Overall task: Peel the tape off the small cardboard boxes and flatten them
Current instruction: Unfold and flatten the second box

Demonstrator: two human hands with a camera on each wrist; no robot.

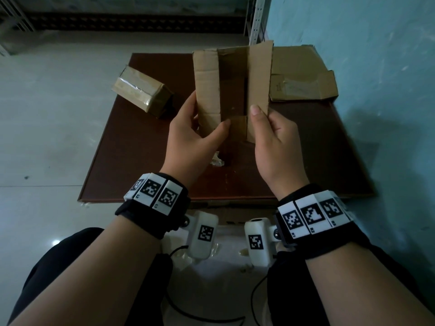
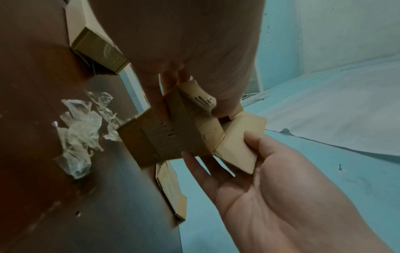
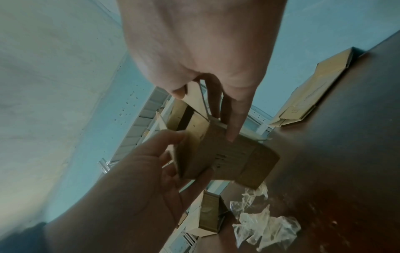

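Note:
I hold an opened small cardboard box (image 1: 231, 90) above the brown board (image 1: 306, 161), its long flaps spread and its inside facing me. My left hand (image 1: 202, 123) grips the near left side, thumb on the inner flap and fingers behind. My right hand (image 1: 263, 118) pinches the right flap, thumb on top. The left wrist view shows my left hand (image 2: 190, 102) clamping the box (image 2: 173, 137) from above and the right hand's fingers under it. In the right wrist view my right hand (image 3: 205, 109) holds the box (image 3: 227, 157). A second box (image 1: 143, 90), still wrapped in shiny tape, lies at the left.
Flattened cardboard (image 1: 303, 83) lies at the board's back right by the blue wall (image 1: 376, 67). Crumpled clear tape (image 2: 80, 137) sits on the board beneath my hands. Pale tiled floor (image 1: 47, 125) and a metal shelf (image 1: 256, 20) lie beyond.

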